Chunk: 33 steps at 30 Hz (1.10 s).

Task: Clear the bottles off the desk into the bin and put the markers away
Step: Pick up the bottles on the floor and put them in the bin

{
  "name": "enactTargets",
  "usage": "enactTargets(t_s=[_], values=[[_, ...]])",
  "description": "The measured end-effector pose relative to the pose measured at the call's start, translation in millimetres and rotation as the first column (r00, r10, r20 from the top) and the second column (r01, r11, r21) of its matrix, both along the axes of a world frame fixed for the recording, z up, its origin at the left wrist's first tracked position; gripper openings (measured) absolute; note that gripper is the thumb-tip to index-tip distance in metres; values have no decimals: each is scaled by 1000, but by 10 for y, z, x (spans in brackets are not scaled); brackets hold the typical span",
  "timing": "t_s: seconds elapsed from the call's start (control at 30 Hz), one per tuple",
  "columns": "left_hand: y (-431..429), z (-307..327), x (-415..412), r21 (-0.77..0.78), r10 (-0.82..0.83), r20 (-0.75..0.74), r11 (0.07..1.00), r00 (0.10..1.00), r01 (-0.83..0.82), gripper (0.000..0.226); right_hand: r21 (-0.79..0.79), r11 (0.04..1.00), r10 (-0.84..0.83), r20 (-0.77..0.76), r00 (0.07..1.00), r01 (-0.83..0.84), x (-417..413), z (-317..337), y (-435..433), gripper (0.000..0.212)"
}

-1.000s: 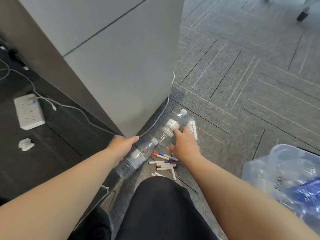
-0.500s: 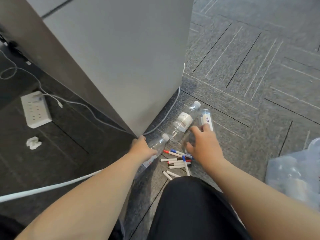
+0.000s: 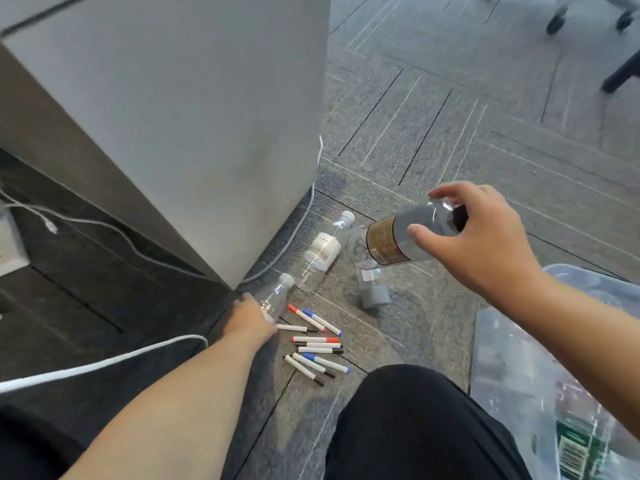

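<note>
Bottle-clearing step. Right hand (image 3: 481, 237) clamped on brown-label bottle (image 3: 398, 242), lifted off floor; left hand (image 3: 251, 318) gripping clear bottle (image 3: 275, 297). Next, prob.: swing both to bag (image 3: 554, 358); markers (image 3: 317, 342) after.

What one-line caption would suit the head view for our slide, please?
Right hand lifts a brown-labelled bottle off the floor; left hand grips another beside scattered markers.

grey cabinet (image 3: 194, 126) on patterned carpet (image 3: 450, 126); white cable (image 3: 104, 230) trails beside it; chair castors (image 3: 557, 24) far off.
</note>
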<state>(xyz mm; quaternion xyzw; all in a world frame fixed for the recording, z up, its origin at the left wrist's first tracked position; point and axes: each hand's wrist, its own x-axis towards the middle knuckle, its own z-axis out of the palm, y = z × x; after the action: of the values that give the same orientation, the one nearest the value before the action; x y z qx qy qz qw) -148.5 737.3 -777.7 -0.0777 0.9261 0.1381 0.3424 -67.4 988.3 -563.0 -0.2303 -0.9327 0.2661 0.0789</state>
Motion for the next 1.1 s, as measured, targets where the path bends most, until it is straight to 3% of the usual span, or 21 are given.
enactTargets(t_s=[0.17,0.3,0.43,0.53,0.67,0.87,0.97,1.1], values=[[490,594,-202,35,-105,-23,994,994,106,84,-35,988,-154,-80,985,152,140,246,372,49],[1090,1251,-381,214,-65,-43,974,997,73,89,-105,955,-292,-171,941,277,414,546,735,51],[1866,1953,-273,513,-75,-73,852,994,102,91,-146,891,-453,-240,858,430,818,958,1170,50],[2465,2362,11,634,-163,-21,761,986,139,82,-199,811,-585,-285,759,550,1145,1228,1497,52],[3051,2580,638,645,-340,-11,716,940,266,84,-240,716,-696,-325,641,655,1586,1443,1834,59],[3215,2046,1526,403,-563,-58,743,825,535,94,-318,569,-814,-344,467,758,2263,1298,2105,55],[3097,1788,1737,275,-599,-21,767,801,580,107,-304,526,-842,-318,436,794,2594,1089,2122,50],[3145,1818,1765,307,-612,-46,744,790,594,117,-290,439,-891,-264,370,850,2945,875,2053,53]])
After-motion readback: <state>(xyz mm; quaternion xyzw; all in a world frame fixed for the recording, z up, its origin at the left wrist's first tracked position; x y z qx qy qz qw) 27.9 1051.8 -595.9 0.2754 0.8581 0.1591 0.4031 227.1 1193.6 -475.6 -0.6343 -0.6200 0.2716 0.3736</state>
